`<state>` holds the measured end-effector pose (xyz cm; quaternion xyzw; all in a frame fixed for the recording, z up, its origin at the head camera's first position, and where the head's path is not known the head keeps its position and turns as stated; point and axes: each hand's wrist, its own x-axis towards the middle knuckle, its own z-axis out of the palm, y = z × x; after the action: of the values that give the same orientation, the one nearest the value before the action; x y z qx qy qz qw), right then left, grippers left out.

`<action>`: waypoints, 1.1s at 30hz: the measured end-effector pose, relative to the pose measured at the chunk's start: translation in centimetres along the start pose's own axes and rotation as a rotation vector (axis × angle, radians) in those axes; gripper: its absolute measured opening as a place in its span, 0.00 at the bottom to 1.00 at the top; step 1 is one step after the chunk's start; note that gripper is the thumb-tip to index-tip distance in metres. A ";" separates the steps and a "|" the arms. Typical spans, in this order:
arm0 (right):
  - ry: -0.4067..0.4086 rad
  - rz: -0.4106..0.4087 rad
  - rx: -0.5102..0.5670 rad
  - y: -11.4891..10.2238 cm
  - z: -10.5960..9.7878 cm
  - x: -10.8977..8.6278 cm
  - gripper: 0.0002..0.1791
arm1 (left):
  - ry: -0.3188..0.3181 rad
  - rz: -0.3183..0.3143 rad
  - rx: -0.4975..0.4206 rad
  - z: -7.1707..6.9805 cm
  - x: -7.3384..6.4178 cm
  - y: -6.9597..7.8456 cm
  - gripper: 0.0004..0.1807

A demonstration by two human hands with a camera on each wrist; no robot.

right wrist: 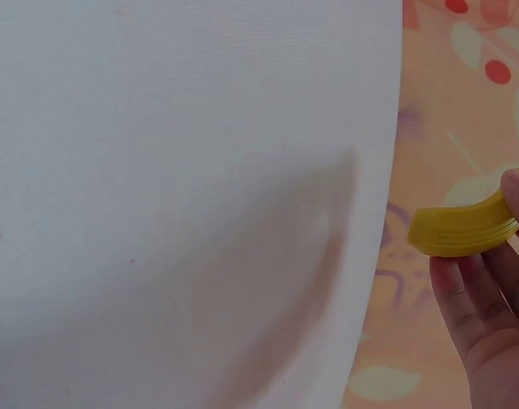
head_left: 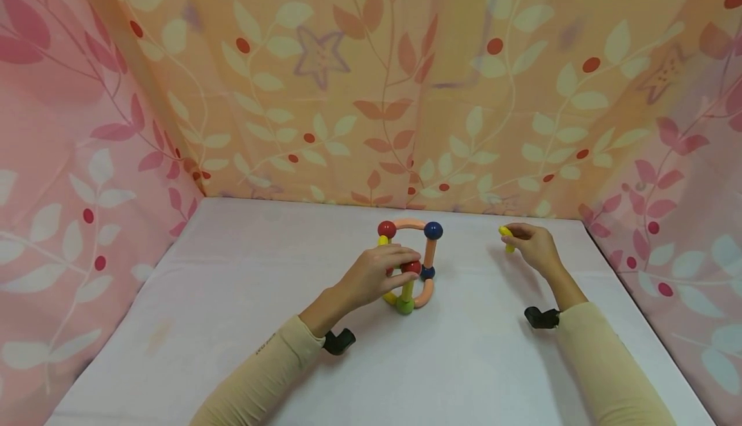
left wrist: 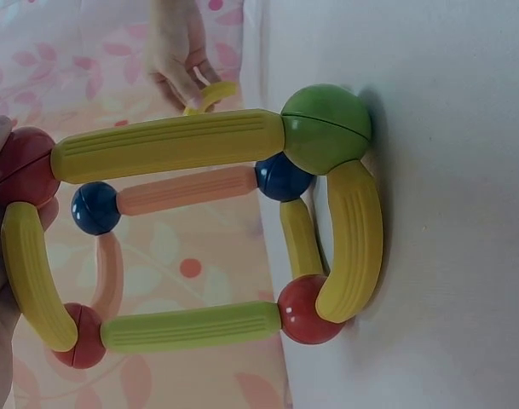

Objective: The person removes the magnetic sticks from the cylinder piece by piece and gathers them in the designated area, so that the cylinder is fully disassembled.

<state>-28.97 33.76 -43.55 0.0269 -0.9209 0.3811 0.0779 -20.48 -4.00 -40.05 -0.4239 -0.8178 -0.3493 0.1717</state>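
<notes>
On the white table stands a frame of coloured magnetic rods and balls. My left hand [head_left: 371, 276] pinches the red ball [head_left: 411, 267] at its near upper corner. Below that ball, an upright yellow rod [left wrist: 170, 146] runs down to a green ball [left wrist: 327, 128] at table level. Blue balls [head_left: 433, 231] joined by an orange rod [head_left: 429, 253] form the right side, and another red ball [head_left: 386, 229] tops the far left. Off to the right and above the table, my right hand [head_left: 538, 250] holds a curved yellow rod [right wrist: 464, 228] between thumb and fingers.
White cloth covers the table [head_left: 191, 323]. Patterned curtains hang behind it [head_left: 348, 174] and along both sides. A black wrist mount [head_left: 339, 341] juts out by the left wrist, and a matching black mount [head_left: 542, 318] sits at the right cuff.
</notes>
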 end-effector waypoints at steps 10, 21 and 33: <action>-0.016 0.027 -0.040 0.4 0.8 -0.3 0.19 | 0.000 -0.007 -0.007 0.2 -0.1 -0.1 0.18; -0.130 -0.103 -0.179 0.8 1.6 -1.1 0.16 | -0.003 -0.025 -0.014 0.1 -0.1 0.1 0.18; -0.249 -0.081 -0.251 0.6 2.0 -1.7 0.15 | -0.012 -0.024 -0.002 0.1 -0.1 0.1 0.18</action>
<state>-27.59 32.73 -45.64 0.1013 -0.9618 0.2535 -0.0188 -20.36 -4.00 -40.15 -0.4163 -0.8235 -0.3498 0.1620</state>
